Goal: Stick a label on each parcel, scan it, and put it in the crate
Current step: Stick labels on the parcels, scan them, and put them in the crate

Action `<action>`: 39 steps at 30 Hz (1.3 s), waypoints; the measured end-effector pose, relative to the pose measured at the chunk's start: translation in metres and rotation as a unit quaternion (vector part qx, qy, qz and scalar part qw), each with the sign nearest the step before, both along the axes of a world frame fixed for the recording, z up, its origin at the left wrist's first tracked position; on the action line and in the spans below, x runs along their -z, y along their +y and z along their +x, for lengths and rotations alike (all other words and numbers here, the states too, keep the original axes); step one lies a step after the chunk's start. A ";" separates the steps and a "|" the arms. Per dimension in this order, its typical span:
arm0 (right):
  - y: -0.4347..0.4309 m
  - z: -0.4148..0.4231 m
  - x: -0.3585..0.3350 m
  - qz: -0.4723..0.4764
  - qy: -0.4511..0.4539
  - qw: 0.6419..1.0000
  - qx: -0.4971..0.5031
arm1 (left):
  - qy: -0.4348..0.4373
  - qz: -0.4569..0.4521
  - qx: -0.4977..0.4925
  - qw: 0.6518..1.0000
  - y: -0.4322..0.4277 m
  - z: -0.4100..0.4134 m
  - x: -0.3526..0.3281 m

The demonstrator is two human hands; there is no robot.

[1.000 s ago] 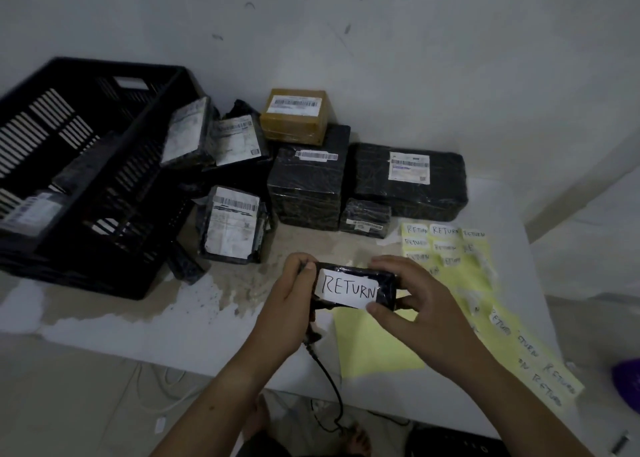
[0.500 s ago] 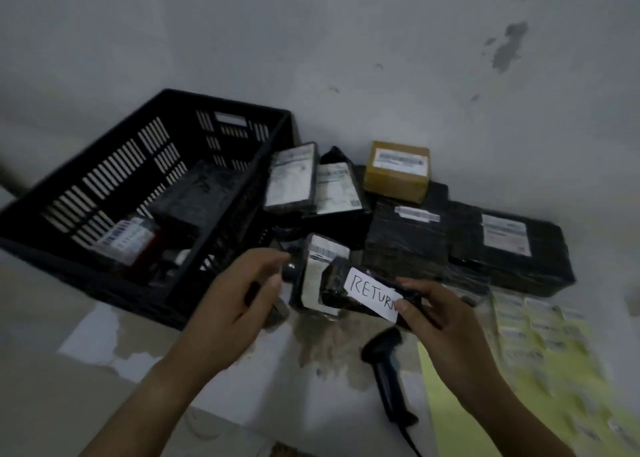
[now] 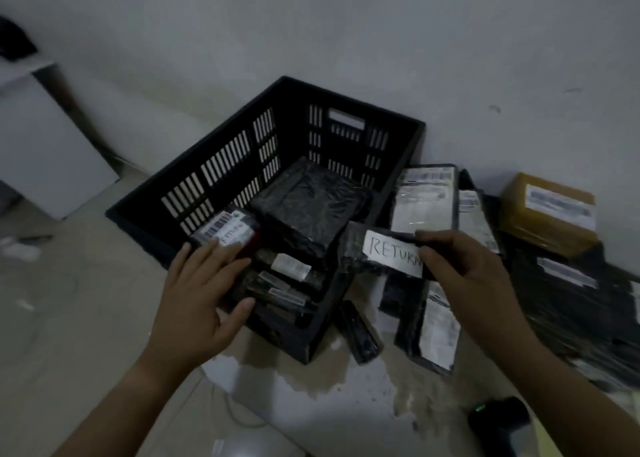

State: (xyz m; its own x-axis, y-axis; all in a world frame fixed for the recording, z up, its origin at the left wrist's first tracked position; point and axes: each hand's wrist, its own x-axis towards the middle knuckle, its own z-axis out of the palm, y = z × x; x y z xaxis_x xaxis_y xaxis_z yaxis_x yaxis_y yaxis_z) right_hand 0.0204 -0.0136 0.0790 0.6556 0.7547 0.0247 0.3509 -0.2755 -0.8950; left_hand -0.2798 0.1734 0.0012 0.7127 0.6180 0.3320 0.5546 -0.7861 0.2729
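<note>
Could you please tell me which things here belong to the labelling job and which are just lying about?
Job: RETURN parcel in the right hand; black crate; waiting parcels beside it; scanner.
Lying about: white board; white cable.

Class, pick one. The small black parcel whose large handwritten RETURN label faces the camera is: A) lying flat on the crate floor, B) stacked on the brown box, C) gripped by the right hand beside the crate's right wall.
C: the right hand curls its fingers round the RETURN parcel, holding it in the air by the crate, not yet inside.
</note>
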 end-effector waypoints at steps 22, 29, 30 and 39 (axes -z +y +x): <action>0.228 -0.065 0.107 -0.491 -0.340 0.713 -0.367 | -0.095 0.044 -0.020 0.994 0.018 0.005 0.021; 0.231 -0.063 0.119 -0.510 -0.290 0.693 -0.419 | -0.110 0.051 -0.022 0.992 0.018 0.007 0.023; 0.231 -0.063 0.118 -0.504 -0.291 0.696 -0.421 | -0.110 0.050 -0.022 0.992 0.018 0.007 0.023; 0.194 -0.054 0.043 -0.350 -0.294 0.796 -0.397 | -0.083 0.026 -0.026 0.996 0.014 0.005 0.016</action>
State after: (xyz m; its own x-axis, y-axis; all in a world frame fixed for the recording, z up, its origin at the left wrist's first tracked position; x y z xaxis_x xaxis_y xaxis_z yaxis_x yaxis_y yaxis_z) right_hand -0.0337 0.1805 0.0360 -0.0051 0.8887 -0.4584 0.9647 -0.1164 -0.2364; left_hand -0.2750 0.1874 -0.0147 0.6131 0.6313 0.4750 0.5446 -0.7733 0.3248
